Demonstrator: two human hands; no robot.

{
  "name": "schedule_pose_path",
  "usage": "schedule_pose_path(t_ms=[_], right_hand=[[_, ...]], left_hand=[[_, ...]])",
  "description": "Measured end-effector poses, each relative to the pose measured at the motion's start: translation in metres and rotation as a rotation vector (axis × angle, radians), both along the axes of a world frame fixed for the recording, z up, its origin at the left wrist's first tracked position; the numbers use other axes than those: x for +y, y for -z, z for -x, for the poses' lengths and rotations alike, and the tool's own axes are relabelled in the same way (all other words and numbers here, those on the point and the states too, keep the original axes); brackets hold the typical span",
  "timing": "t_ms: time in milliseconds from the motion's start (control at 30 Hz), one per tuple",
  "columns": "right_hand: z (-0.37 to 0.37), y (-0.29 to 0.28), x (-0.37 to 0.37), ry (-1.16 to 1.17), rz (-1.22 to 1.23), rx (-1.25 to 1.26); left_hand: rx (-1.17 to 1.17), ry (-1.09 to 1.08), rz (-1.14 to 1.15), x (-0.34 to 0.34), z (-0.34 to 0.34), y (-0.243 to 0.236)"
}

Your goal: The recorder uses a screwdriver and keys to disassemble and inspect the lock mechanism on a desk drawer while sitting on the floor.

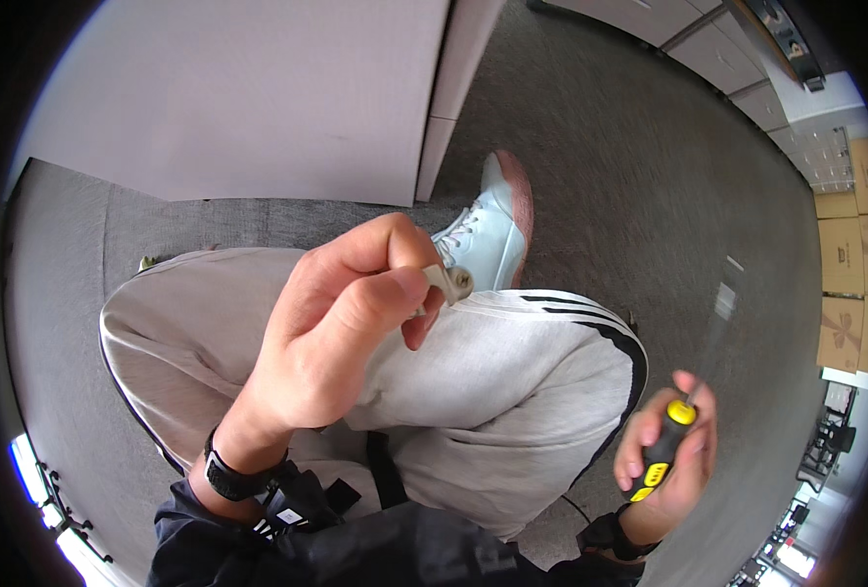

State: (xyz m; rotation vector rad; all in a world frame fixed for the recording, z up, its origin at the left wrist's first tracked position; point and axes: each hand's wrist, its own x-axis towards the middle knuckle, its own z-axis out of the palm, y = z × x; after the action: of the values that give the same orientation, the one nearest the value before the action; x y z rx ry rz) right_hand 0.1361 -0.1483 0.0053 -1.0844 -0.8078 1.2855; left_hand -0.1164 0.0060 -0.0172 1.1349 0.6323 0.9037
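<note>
Between the thumb and fingers of my left hand is a small beige plastic bracket, with a round metal screw head showing at its right end. The fingers hide the rest of the bracket. It is held up over my lap, in front of my shoe. My right hand is wrapped round the black and yellow handle of a screwdriver, off to the right beside my knee. The screwdriver's shaft points up and away, and its far end is blurred. The tool and the bracket are well apart.
My legs in light grey trousers are folded on the dark carpet, with a pale blue shoe showing. A light grey cabinet panel stands ahead on the left. Drawers and stacked cardboard boxes are at the right.
</note>
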Motion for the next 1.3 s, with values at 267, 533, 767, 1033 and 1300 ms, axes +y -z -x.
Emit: schedule_pose_path(t_ms=[267,533,767,1033,1300], right_hand=[[0.089,-0.03,0.086,-0.462,-0.083,0.217],[0.138,0.003,0.102,-0.544,-0.28,0.1],[0.131,0.012,0.102,-0.461,-0.048,-0.081],[0.132,0.01,0.103,-0.453,0.063,-0.126],[0.131,0.008,0.102,-0.471,0.09,-0.117]], left_hand=[[0.121,-0.237,-0.195,0.019,0.048,-0.019],[0.111,-0.545,-0.173,0.026,0.089,-0.037],[0.274,-0.519,-0.265,0.028,0.099,-0.033],[0.279,-0.558,-0.286,0.032,0.099,-0.031],[0.373,-0.502,-0.451,0.033,0.103,-0.033]])
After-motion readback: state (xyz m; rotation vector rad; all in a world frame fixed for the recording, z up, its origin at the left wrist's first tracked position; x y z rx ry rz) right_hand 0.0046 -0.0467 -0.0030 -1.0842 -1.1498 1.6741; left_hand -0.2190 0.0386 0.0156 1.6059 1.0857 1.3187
